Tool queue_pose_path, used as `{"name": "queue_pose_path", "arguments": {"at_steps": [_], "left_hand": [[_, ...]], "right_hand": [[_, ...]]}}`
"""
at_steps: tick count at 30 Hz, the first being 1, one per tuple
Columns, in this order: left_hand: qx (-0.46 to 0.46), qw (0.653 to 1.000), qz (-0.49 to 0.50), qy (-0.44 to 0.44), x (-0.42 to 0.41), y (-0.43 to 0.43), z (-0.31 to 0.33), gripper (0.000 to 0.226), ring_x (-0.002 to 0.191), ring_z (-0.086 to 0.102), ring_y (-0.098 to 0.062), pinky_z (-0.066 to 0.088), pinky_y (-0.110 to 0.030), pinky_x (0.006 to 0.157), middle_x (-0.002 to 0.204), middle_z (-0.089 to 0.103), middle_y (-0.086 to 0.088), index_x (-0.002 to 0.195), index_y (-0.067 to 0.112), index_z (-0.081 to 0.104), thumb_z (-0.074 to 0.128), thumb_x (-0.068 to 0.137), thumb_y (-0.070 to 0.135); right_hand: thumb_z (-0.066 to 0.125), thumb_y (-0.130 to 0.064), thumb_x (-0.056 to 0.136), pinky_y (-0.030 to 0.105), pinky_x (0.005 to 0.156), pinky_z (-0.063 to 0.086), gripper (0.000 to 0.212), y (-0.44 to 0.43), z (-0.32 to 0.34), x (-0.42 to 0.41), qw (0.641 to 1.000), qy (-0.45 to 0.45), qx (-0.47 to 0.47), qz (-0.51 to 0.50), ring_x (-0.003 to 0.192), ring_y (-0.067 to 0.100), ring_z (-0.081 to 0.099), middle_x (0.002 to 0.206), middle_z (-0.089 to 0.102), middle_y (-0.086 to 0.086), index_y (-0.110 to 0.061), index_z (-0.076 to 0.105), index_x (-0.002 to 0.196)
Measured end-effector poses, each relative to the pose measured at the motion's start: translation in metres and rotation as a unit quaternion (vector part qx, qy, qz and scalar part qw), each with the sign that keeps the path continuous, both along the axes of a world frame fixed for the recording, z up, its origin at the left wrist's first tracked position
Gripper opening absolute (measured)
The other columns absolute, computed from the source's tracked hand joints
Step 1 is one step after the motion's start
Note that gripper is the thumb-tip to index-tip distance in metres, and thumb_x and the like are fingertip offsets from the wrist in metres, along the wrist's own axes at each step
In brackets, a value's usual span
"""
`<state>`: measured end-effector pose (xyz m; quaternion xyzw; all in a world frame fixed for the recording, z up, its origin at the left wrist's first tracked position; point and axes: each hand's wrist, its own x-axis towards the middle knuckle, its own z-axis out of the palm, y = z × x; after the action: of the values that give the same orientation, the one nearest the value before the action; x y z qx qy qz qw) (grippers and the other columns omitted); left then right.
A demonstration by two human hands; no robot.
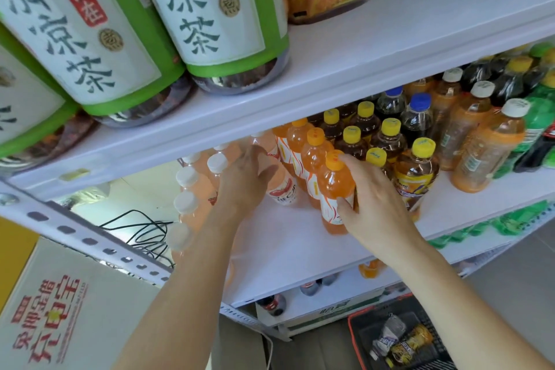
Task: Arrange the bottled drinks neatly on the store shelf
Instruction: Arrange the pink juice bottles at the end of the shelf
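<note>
On the middle white shelf (288, 246) stand rows of bottled drinks. My right hand (372, 198) grips the front orange soda bottle (333, 186), which has a yellow cap and leads a row of like bottles. My left hand (249, 177) wraps a pale peach drink bottle (283, 186) with a white cap, next to several more peach bottles (195, 189) at the shelf's left end. Dark tea bottles with yellow caps (416, 171) stand right of the orange row.
Large green-labelled tea bottles (90, 39) sit on the upper shelf, whose edge (300, 99) overhangs the drinks. Orange-labelled, cola and green soda bottles (486, 144) fill the right. A basket (402, 339) with bottles rests on the floor; a cardboard box (60, 309) stands at left.
</note>
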<state>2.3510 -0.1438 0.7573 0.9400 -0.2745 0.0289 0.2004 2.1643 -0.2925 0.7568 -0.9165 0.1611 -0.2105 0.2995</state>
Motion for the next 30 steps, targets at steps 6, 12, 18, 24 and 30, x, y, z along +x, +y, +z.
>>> {"name": "queue_pose_path", "arguments": {"at_steps": [6, 12, 18, 24, 30], "left_hand": [[0.063, 0.998, -0.009, 0.012, 0.032, -0.036, -0.006, 0.043, 0.116, 0.054, -0.033, 0.045, -0.041, 0.09, 0.129, 0.054, -0.011, 0.136, 0.017, 0.045, 0.056, 0.098, 0.032], [0.023, 0.999, -0.001, 0.037, 0.031, -0.045, -0.007, 0.052, 0.114, 0.057, -0.036, 0.048, -0.043, 0.092, 0.13, 0.052, -0.013, 0.143, 0.024, 0.043, 0.061, 0.095, 0.031], [0.033, 0.988, 0.106, -0.107, 0.027, -0.002, -0.003, 0.052, 0.125, 0.042, -0.037, 0.032, -0.043, 0.106, 0.134, 0.053, -0.018, 0.136, 0.013, 0.049, 0.059, 0.085, 0.015], [0.224, 0.968, 0.076, -0.086, 0.019, 0.021, -0.014, 0.05, 0.138, 0.025, -0.031, 0.027, -0.038, 0.105, 0.14, 0.037, -0.019, 0.136, 0.012, 0.044, 0.054, 0.087, 0.012], [0.151, 0.987, 0.032, -0.046, 0.001, 0.023, 0.0, 0.031, 0.113, 0.052, -0.034, 0.037, -0.035, 0.094, 0.118, 0.053, -0.018, 0.123, 0.024, 0.062, 0.06, 0.093, 0.024]], "right_hand": [[0.067, -0.016, 0.088, 0.044, 0.103, 0.044, 0.07, -0.004, -0.008, 0.008, 1.0, -0.007, -0.012, -0.004, 0.123, 0.03, 0.048, 0.135, 0.051, 0.01, -0.019, 0.032, 0.148], [0.068, -0.015, 0.087, 0.044, 0.1, 0.047, 0.073, -0.006, -0.014, 0.005, 1.0, -0.025, -0.01, 0.008, 0.123, 0.029, 0.049, 0.136, 0.05, 0.006, -0.023, 0.03, 0.149], [0.066, -0.011, 0.087, 0.043, 0.102, 0.046, 0.07, -0.004, -0.016, 0.002, 0.998, -0.054, 0.024, 0.011, 0.125, 0.026, 0.049, 0.138, 0.051, 0.005, -0.02, 0.035, 0.149], [0.067, 0.004, 0.083, 0.033, 0.096, 0.047, 0.051, 0.009, -0.025, -0.016, 0.986, -0.155, 0.047, -0.031, 0.117, 0.024, 0.053, 0.124, 0.057, 0.009, -0.006, 0.054, 0.131], [0.066, 0.005, 0.083, 0.036, 0.081, 0.055, 0.043, 0.017, -0.041, -0.035, 0.982, -0.143, 0.12, -0.016, 0.099, 0.02, 0.06, 0.112, 0.063, 0.005, -0.009, 0.06, 0.124]]}}
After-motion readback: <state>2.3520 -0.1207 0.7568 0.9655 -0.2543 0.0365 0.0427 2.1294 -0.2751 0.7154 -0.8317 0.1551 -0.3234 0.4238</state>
